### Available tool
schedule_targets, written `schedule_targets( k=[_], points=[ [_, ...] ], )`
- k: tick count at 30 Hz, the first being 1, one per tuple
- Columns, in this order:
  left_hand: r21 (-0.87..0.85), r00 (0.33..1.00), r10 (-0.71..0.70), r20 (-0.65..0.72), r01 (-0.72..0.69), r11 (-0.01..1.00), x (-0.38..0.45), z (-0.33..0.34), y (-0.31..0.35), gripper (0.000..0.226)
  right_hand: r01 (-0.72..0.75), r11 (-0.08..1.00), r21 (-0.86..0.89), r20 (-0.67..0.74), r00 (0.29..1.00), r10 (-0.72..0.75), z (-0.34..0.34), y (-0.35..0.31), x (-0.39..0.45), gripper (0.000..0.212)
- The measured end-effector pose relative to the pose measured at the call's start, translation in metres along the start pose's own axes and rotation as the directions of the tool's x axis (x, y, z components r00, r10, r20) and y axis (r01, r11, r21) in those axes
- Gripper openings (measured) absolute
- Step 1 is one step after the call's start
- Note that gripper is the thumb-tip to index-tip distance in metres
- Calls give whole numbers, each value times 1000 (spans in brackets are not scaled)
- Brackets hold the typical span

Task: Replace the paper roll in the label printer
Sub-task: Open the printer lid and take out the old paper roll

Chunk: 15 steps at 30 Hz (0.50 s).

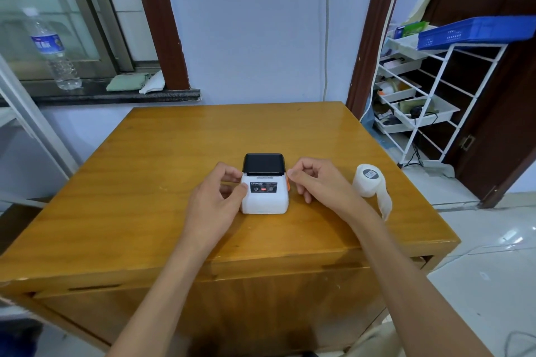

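Observation:
A small white label printer (pixel 265 200) with a black lid and an orange side latch sits closed in the middle of the wooden table (pixel 174 153). My left hand (pixel 216 197) grips the printer's left side, thumb on its front panel. My right hand (pixel 316 182) hovers at the printer's right side with curled fingers, its thumb tip at the orange latch. A white paper roll (pixel 369 182) stands on the table to the right of my right hand, a loose strip of labels trailing toward the table's edge.
A water bottle (pixel 53 52) and folded cloths (pixel 130 81) rest on the window sill at the back left. A white wire rack (pixel 420 101) with trays and a blue crate (pixel 475 30) stands to the right, beside a dark door.

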<state>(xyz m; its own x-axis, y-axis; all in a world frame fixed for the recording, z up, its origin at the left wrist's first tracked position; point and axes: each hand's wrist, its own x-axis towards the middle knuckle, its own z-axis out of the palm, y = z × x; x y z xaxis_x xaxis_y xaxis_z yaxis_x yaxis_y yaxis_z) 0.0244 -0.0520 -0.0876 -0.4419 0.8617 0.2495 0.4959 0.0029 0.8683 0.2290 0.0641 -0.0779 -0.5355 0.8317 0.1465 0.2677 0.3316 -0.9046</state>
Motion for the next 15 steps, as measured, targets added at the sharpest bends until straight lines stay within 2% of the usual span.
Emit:
schedule_targets(
  k=[7, 15],
  points=[
    [-8, 1000, -9, -11, 9, 1000, -1, 0, 1, 19, -12, 999, -46, -24, 1000, 11, 2, 2, 2, 25],
    [-52, 1000, 11, -9, -12, 999, 0, -1, -3, 14, 2, 999, -38, -37, 999, -3, 1, 6, 3, 30]
  ],
)
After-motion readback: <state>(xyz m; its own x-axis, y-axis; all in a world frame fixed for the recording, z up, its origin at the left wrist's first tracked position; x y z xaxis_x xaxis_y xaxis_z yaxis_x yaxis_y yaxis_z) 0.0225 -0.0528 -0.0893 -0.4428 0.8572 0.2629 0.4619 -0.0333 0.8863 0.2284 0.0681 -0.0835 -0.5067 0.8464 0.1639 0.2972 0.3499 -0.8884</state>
